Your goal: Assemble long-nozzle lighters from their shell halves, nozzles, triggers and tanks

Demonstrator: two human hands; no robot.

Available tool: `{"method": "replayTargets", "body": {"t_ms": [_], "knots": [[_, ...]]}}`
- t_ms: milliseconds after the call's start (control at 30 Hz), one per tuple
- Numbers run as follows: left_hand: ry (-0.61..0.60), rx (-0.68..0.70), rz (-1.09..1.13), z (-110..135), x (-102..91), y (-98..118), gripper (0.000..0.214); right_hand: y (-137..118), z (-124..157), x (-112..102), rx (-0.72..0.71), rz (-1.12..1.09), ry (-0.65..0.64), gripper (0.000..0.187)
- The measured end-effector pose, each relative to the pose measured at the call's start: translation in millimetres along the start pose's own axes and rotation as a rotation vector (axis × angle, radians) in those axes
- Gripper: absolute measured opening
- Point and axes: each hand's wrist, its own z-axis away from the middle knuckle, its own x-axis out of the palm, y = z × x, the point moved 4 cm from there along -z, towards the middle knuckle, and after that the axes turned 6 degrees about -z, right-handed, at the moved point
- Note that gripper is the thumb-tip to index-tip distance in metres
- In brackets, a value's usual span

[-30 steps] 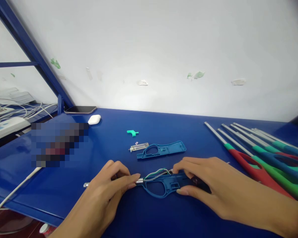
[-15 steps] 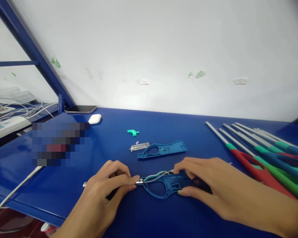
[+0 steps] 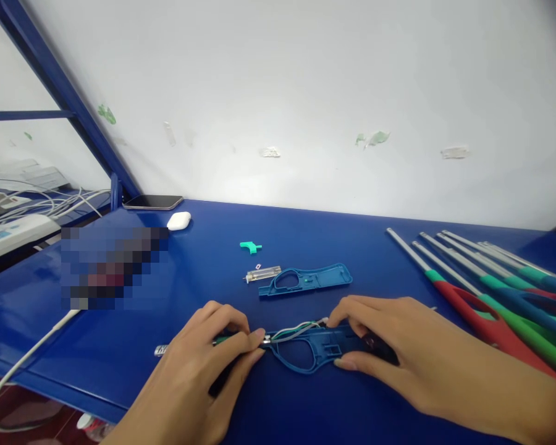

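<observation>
A blue plastic handle shell (image 3: 306,352) with white, green and grey wires (image 3: 294,329) lies near the table's front edge. My right hand (image 3: 389,337) is closed over its right end, thumb underneath and fingers on top. My left hand (image 3: 208,358) pinches the metal tube (image 3: 162,350) where it joins the shell's left end. Farther back lie a second blue shell half (image 3: 306,279), a small metal and clear part (image 3: 262,273) and a green trigger piece (image 3: 250,247).
Several long lighters (image 3: 486,290) with metal tubes and red, green and blue handles lie at the right. A phone (image 3: 152,201) and a white earbud case (image 3: 178,220) sit at the back left. A white cable (image 3: 23,364) hangs over the blue table's (image 3: 204,272) left edge.
My left hand has slid slightly right along the tube toward the shell. The view has shifted a little; my right hand stays on the shell.
</observation>
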Motion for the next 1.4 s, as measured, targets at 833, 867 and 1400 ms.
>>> {"method": "replayTargets", "body": {"t_ms": [833,867,1400], "knots": [[-0.39,0.054,-0.143,-148.5,-32.4,-49.9,0.022,41.6,-15.9,-45.4,-0.232,0.294,0.496,0.029],[-0.414,0.067,-0.136,-150.7,-29.7,-49.5,0.023,44.5,-16.0,-44.7,-0.2,0.285,0.477,0.03],[-0.409,0.156,-0.251,-125.7,-6.3,-43.6,0.014,-10.6,-6.7,-18.0,-0.254,0.184,0.279,0.027]]}}
